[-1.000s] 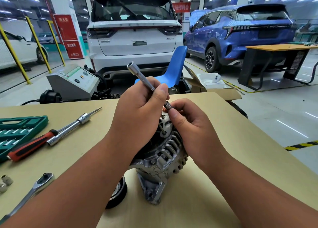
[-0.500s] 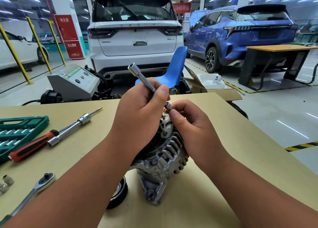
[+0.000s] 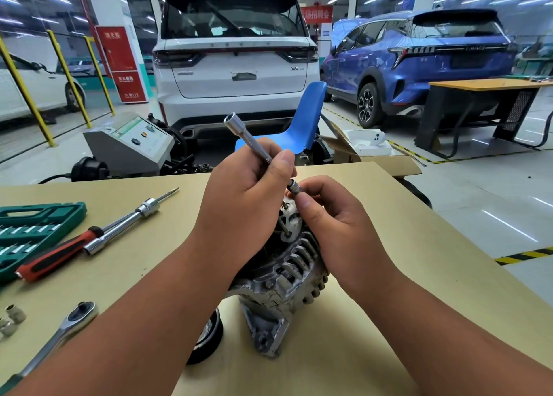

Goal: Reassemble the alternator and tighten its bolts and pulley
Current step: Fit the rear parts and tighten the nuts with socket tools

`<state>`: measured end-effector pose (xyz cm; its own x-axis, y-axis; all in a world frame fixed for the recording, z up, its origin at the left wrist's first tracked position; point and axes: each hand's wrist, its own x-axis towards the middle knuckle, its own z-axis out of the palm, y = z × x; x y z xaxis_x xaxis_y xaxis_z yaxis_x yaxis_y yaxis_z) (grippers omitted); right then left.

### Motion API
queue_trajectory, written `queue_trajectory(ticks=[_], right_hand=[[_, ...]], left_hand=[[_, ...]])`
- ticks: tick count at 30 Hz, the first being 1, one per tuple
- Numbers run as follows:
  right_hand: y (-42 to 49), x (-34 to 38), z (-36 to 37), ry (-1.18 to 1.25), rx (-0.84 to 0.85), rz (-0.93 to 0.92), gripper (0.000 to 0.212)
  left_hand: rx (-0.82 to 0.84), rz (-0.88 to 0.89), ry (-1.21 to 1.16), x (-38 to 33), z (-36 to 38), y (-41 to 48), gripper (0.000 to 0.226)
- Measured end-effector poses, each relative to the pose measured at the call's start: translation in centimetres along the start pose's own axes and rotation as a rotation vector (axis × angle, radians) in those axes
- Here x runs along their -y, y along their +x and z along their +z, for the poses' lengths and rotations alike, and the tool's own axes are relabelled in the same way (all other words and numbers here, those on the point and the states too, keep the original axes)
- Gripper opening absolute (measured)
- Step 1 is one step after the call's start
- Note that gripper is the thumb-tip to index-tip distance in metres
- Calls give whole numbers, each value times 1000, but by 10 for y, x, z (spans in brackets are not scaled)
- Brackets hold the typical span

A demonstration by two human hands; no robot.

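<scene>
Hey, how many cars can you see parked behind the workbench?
3: a white SUV straight ahead, a blue SUV to its right, and a white car at the left edge. Others may be hidden behind them.

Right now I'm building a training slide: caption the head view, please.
Left hand grips an extension bar while right hand pinches its socket at the alternator.

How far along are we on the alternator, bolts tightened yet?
Done: the alternator looks assembled, standing on the table. In hand: the left hand grips an extension bar while the right hand pinches a small socket on its lower end. Left: the ratchet lies unused, so tightening bolts and pulley likely remains.
</scene>
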<state>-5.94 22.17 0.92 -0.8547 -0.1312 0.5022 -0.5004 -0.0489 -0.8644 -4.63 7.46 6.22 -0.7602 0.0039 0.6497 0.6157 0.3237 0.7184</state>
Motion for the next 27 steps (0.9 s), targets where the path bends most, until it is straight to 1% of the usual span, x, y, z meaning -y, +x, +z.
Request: queue_trajectory(ticks=[27], right_hand=[[0,2,0,-14,2,2,16]], left_hand=[[-5,2,27,1,1,0,27]])
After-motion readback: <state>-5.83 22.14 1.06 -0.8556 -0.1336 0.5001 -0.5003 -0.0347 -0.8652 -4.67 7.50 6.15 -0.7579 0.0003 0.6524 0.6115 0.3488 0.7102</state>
